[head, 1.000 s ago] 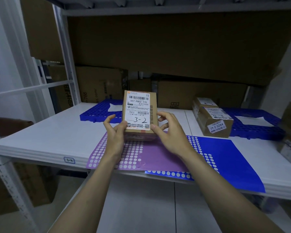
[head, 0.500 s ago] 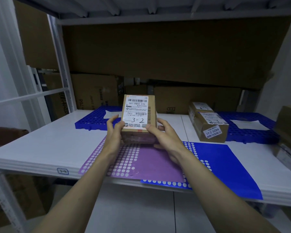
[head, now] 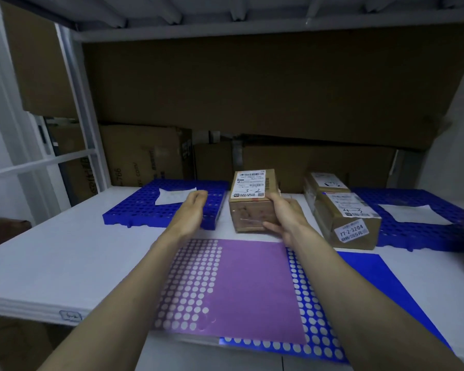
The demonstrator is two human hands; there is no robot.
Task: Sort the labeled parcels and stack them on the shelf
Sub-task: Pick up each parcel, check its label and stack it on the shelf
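Observation:
A small brown parcel (head: 248, 203) with a white label marked "3-2" stands on the white shelf (head: 65, 253), between two blue pallets. My right hand (head: 284, 218) grips its right side, thumb on the front face and fingers round the top right edge. My left hand (head: 192, 212) hovers to the parcel's left, fingers relaxed, holding nothing and apart from the parcel. Two more labelled brown parcels (head: 343, 215) lie in a row to the right.
A blue perforated pallet (head: 142, 210) with a white paper lies at back left, another (head: 418, 231) at back right. A purple dotted sheet (head: 241, 285) overlaps a blue sheet (head: 381, 287) at the shelf front. Large cardboard boxes (head: 252, 89) line the back.
The "3-2" parcel has moved from above the purple sheet further back onto the shelf. My left hand has let go of it and drawn off to the left.

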